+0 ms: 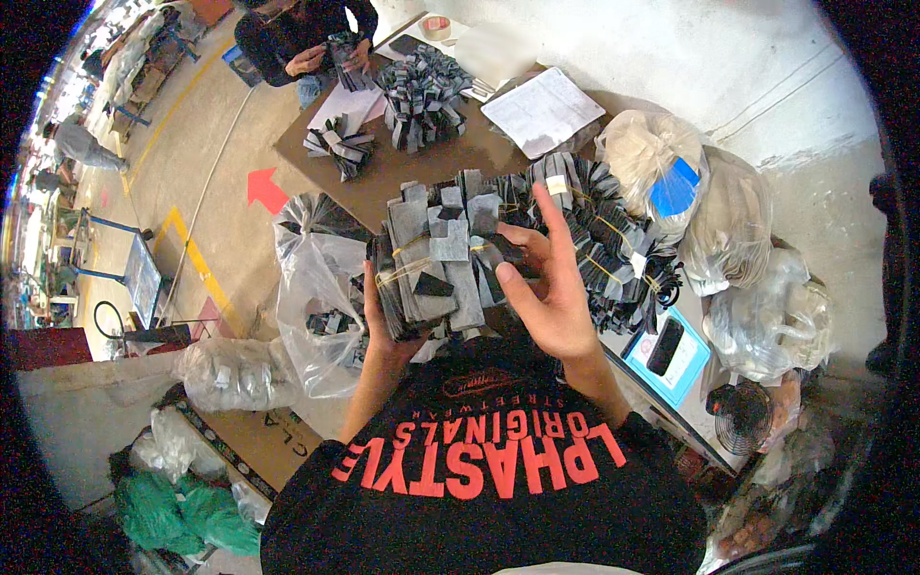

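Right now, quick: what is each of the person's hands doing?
Left hand: closed around a banded bundle of grey pieces.
Right hand: open, fingers spread, thumb touching the bundle.

A single view looks steeply down from the person's head, over the chest of a black printed shirt (498,479) at the lower edge, onto a brown desk (383,172) ahead. It faces forward and down; the desk's far edge lies toward the top of the picture, where another person (297,38) sits. The two raised hands fill the middle, very near the lens. The fisheye bends the concrete floor (192,153) and pale wall (671,57) toward a dark round rim.
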The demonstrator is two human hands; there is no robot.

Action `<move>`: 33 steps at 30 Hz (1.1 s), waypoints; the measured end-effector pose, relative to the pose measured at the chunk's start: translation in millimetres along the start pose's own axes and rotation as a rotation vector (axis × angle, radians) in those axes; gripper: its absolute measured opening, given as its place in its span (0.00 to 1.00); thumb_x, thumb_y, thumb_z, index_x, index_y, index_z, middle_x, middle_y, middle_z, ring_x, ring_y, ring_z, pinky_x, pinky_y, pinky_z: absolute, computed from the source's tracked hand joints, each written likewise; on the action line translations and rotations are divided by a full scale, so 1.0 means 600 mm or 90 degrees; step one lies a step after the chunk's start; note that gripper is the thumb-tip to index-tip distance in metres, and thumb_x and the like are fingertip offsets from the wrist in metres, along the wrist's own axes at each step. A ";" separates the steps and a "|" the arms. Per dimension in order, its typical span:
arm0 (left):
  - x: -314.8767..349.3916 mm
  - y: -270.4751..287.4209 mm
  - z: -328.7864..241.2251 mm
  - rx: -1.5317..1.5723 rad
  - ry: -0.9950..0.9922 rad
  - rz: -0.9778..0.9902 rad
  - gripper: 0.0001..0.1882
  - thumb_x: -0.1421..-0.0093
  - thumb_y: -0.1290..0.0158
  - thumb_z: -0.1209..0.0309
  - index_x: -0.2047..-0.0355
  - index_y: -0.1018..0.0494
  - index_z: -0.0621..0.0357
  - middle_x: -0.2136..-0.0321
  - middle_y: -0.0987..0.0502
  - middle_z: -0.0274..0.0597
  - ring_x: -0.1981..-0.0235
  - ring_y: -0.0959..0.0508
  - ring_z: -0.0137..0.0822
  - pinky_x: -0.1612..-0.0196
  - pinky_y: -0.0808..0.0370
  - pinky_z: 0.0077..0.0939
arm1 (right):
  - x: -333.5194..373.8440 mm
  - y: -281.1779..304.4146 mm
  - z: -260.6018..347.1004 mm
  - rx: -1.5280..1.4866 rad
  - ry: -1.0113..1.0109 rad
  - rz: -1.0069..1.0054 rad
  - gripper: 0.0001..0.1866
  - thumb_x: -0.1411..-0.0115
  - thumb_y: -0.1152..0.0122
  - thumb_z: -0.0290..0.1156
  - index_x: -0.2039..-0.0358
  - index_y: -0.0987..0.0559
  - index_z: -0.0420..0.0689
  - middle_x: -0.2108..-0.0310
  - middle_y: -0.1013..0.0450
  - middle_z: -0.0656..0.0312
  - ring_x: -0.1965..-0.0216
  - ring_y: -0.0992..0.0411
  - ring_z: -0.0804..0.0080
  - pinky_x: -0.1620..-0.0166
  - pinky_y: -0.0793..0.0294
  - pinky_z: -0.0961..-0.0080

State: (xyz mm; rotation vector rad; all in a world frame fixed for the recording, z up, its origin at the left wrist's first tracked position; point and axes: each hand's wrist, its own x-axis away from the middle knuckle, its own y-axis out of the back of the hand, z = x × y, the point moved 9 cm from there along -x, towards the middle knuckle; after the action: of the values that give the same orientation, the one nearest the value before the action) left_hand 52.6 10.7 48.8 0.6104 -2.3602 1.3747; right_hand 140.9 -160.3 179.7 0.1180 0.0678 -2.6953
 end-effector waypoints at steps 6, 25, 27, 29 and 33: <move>-0.003 -0.027 -0.011 0.245 -0.040 0.353 0.34 0.28 0.65 0.43 0.33 0.35 0.53 0.38 0.27 0.46 0.38 0.27 0.47 0.33 0.33 0.47 | 0.004 -0.008 0.048 0.170 0.100 0.082 0.41 0.46 0.34 0.19 0.30 0.35 0.45 0.43 0.31 0.50 0.45 0.29 0.62 0.41 0.30 0.70; -0.012 0.007 0.012 -0.086 -0.060 0.157 0.33 0.26 0.63 0.45 0.33 0.35 0.56 0.39 0.27 0.52 0.41 0.24 0.52 0.36 0.27 0.50 | -0.006 0.010 0.047 0.212 0.133 -0.076 0.25 0.43 0.29 0.23 0.45 0.24 0.42 0.56 0.28 0.65 0.55 0.34 0.76 0.48 0.34 0.79; -0.016 0.017 0.011 -0.110 -0.071 0.137 0.33 0.26 0.63 0.45 0.33 0.35 0.56 0.39 0.27 0.52 0.41 0.24 0.52 0.36 0.28 0.50 | -0.006 0.012 0.045 0.211 0.131 -0.078 0.24 0.43 0.29 0.23 0.46 0.23 0.41 0.56 0.27 0.65 0.55 0.34 0.76 0.48 0.35 0.79; -0.023 0.025 0.015 -0.109 -0.063 0.133 0.33 0.27 0.62 0.45 0.33 0.34 0.56 0.39 0.27 0.52 0.41 0.24 0.52 0.36 0.28 0.50 | -0.005 0.014 0.041 0.220 0.127 -0.080 0.24 0.43 0.29 0.23 0.46 0.23 0.41 0.53 0.27 0.64 0.54 0.33 0.77 0.47 0.35 0.79; -0.031 0.052 0.014 -0.082 -0.078 0.072 0.34 0.29 0.60 0.44 0.34 0.33 0.57 0.39 0.26 0.52 0.42 0.24 0.51 0.36 0.29 0.50 | -0.005 0.022 0.018 0.156 0.135 -0.078 0.32 0.42 0.30 0.24 0.38 0.30 0.41 0.45 0.28 0.58 0.49 0.32 0.73 0.43 0.34 0.75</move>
State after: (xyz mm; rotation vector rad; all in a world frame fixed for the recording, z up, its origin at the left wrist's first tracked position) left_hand 51.4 20.8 12.7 0.5454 -2.5935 1.2502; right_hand 148.6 -171.4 190.1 0.4890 -0.1985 -2.7930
